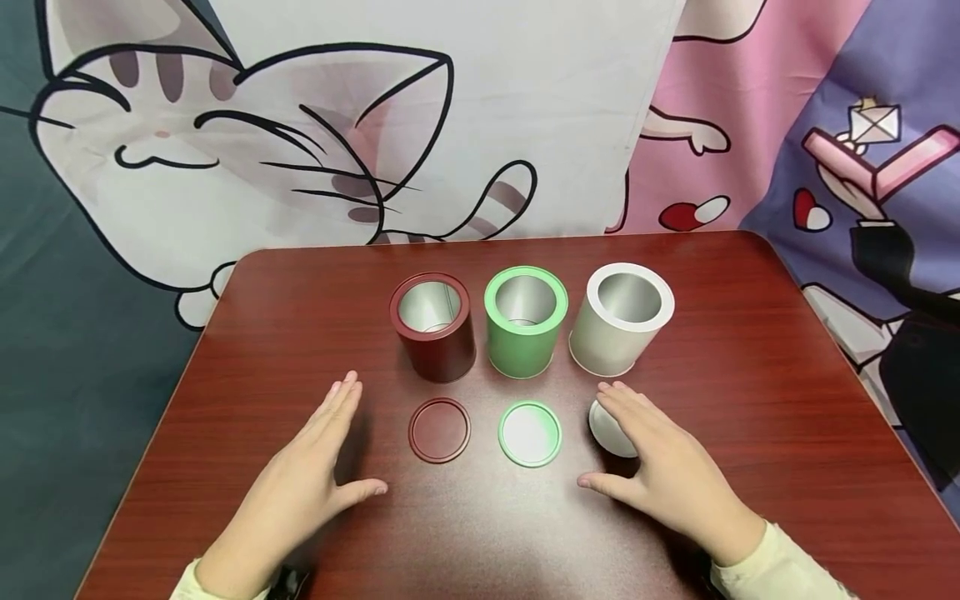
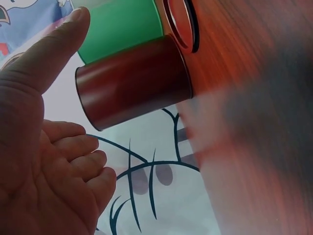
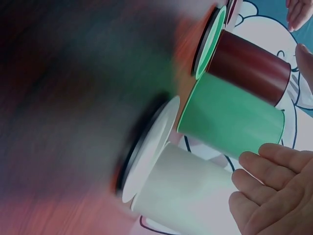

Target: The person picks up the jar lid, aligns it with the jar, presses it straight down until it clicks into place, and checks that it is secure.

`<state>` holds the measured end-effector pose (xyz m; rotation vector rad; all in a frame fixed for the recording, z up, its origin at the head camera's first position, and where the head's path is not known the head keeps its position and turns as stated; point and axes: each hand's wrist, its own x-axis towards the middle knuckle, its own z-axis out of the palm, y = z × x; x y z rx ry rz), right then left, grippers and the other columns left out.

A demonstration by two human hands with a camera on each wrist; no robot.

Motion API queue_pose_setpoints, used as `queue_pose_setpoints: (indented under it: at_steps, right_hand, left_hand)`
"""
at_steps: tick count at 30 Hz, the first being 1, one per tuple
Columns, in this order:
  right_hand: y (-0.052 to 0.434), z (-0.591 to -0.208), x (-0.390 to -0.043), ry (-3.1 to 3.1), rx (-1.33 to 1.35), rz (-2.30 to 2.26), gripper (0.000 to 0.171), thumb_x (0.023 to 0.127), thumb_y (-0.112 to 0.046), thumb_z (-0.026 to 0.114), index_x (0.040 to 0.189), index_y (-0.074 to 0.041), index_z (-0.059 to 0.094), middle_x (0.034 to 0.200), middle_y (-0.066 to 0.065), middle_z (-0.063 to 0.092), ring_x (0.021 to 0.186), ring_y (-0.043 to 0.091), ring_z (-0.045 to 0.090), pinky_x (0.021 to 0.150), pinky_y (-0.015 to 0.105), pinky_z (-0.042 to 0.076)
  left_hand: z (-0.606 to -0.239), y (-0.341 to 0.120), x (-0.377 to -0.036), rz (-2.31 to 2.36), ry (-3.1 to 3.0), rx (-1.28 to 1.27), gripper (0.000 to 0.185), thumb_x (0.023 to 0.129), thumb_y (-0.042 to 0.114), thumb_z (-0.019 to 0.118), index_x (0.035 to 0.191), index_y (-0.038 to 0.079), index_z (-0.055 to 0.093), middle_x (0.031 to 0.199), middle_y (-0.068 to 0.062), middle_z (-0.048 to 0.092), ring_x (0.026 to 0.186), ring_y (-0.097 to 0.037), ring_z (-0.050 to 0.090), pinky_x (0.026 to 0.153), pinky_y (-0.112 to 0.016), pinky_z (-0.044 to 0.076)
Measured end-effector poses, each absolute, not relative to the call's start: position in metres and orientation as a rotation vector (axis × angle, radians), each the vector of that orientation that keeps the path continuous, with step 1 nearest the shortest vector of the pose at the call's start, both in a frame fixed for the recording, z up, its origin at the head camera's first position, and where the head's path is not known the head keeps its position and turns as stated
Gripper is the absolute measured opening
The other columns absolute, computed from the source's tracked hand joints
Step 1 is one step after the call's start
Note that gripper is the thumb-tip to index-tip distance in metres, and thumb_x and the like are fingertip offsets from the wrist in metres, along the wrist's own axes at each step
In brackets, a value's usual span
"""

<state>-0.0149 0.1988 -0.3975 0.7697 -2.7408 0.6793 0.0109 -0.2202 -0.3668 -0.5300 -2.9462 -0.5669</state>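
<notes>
Dark red, green and white: three cans in a row, upper middle of the head frame, on a reddish-brown tabletop [image 1: 480, 542]. Dark red can [image 1: 442, 354] left, green can [image 1: 521, 350] centre, white can [image 1: 609, 343] right; all upright, tops uncovered, silvery inside. Matching round lids lie flat just below them in the frame: dark red lid [image 1: 439, 430], green lid [image 1: 529, 433] with pale centre, white lid [image 1: 609, 432] partly hidden.

Left hand [image 1: 300, 479], lower left of centre: fingers straight and together, thumb spread, palm facing inward, nearest the dark red can and lid, apart from both. Right hand [image 1: 667, 467], lower right of centre: same pose, fingers extended, thumb out, covering part of the white lid from above; contact not clear in the head view. Both hands are unclenched.

Left wrist view: dark red can mid-frame, green can upper left of it. Right wrist view: white lid at centre-left, white can at bottom.

Pale sleeve [image 1: 776, 562] lower right. White cartoon-cat cloth [image 1: 570, 125] across upper left and middle, pink cloth [image 1: 795, 50] upper right.
</notes>
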Motion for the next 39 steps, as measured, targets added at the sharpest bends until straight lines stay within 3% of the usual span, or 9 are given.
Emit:
queue_pose_setpoints:
  at_steps: [2, 6, 15, 17, 21, 25, 35, 39]
  right_hand:
    - [0.196, -0.398, -0.015, -2.743, 0.778, 0.681, 0.093, 0.07, -0.06, 0.084, 0.142, -0.006, 0.055, 0.145, 0.009, 0.055, 0.136, 0.029, 0.049, 0.119, 0.023, 0.024]
    - [0.191, -0.4, -0.015, -2.735, 0.797, 0.688, 0.092, 0.07, -0.059, 0.084, 0.139, -0.006, 0.057, 0.143, 0.008, 0.057, 0.135, 0.028, 0.05, 0.117, 0.025, 0.029]
    - [0.179, -0.402, -0.016, -2.758, 0.834, 0.681, 0.093, 0.07, -0.063, 0.082, 0.138, -0.004, 0.057, 0.143, 0.008, 0.058, 0.136, 0.025, 0.05, 0.113, 0.033, 0.037]
    - [0.176, -0.403, -0.015, -2.764, 0.838, 0.682, 0.093, 0.07, -0.063, 0.082, 0.139, -0.005, 0.057, 0.143, 0.008, 0.058, 0.136, 0.025, 0.05, 0.112, 0.036, 0.039]
    - [0.172, -0.405, -0.015, -2.768, 0.848, 0.701, 0.093, 0.07, -0.062, 0.083, 0.138, -0.004, 0.058, 0.142, 0.009, 0.058, 0.136, 0.026, 0.05, 0.111, 0.04, 0.04]
    - [0.168, -0.406, -0.015, -2.747, 0.869, 0.713, 0.091, 0.071, -0.061, 0.083, 0.136, -0.002, 0.059, 0.142, 0.01, 0.058, 0.135, 0.027, 0.051, 0.11, 0.044, 0.041]
    - [0.156, -0.407, -0.015, -2.731, 0.898, 0.707, 0.089, 0.07, -0.058, 0.085, 0.136, -0.004, 0.06, 0.141, 0.008, 0.059, 0.136, 0.025, 0.051, 0.109, 0.045, 0.042]
    - [0.152, -0.407, -0.015, -2.722, 0.91, 0.715, 0.089, 0.069, -0.056, 0.086, 0.135, -0.003, 0.06, 0.14, 0.008, 0.06, 0.135, 0.025, 0.051, 0.109, 0.046, 0.043]
  left_hand:
    - [-0.368, -0.22, 0.01, -0.576, -2.942, -0.538, 0.124, 0.066, 0.04, 0.093, 0.162, 0.013, 0.019, 0.165, -0.007, 0.026, 0.148, -0.031, 0.031, 0.115, -0.008, 0.008]
    - [-0.371, -0.22, 0.009, -0.571, -2.939, -0.546, 0.124, 0.066, 0.041, 0.093, 0.162, 0.012, 0.019, 0.165, -0.007, 0.026, 0.149, -0.03, 0.03, 0.114, -0.007, 0.007]
    - [-0.374, -0.218, 0.009, -0.558, -2.952, -0.541, 0.124, 0.066, 0.039, 0.093, 0.162, 0.014, 0.02, 0.165, -0.004, 0.025, 0.149, -0.026, 0.031, 0.114, -0.018, 0.027]
    - [-0.375, -0.218, 0.009, -0.563, -2.957, -0.542, 0.123, 0.066, 0.039, 0.093, 0.161, 0.013, 0.021, 0.165, -0.004, 0.025, 0.149, -0.027, 0.031, 0.115, -0.015, 0.025]
    - [-0.377, -0.217, 0.01, -0.587, -2.954, -0.547, 0.121, 0.066, 0.038, 0.094, 0.16, 0.01, 0.024, 0.164, -0.007, 0.027, 0.148, -0.029, 0.032, 0.114, -0.006, 0.008]
    - [-0.378, -0.219, 0.011, -0.598, -2.948, -0.549, 0.12, 0.066, 0.036, 0.094, 0.16, 0.009, 0.025, 0.164, -0.008, 0.028, 0.147, -0.031, 0.033, 0.112, -0.005, 0.005]
    - [-0.38, -0.219, 0.016, -0.598, -2.966, -0.516, 0.117, 0.069, 0.032, 0.093, 0.16, 0.01, 0.024, 0.164, -0.006, 0.029, 0.147, -0.029, 0.034, 0.115, -0.009, 0.014]
    - [-0.381, -0.219, 0.017, -0.607, -2.99, -0.493, 0.114, 0.071, 0.03, 0.092, 0.16, 0.01, 0.024, 0.164, -0.005, 0.027, 0.148, -0.028, 0.033, 0.117, -0.023, 0.025]
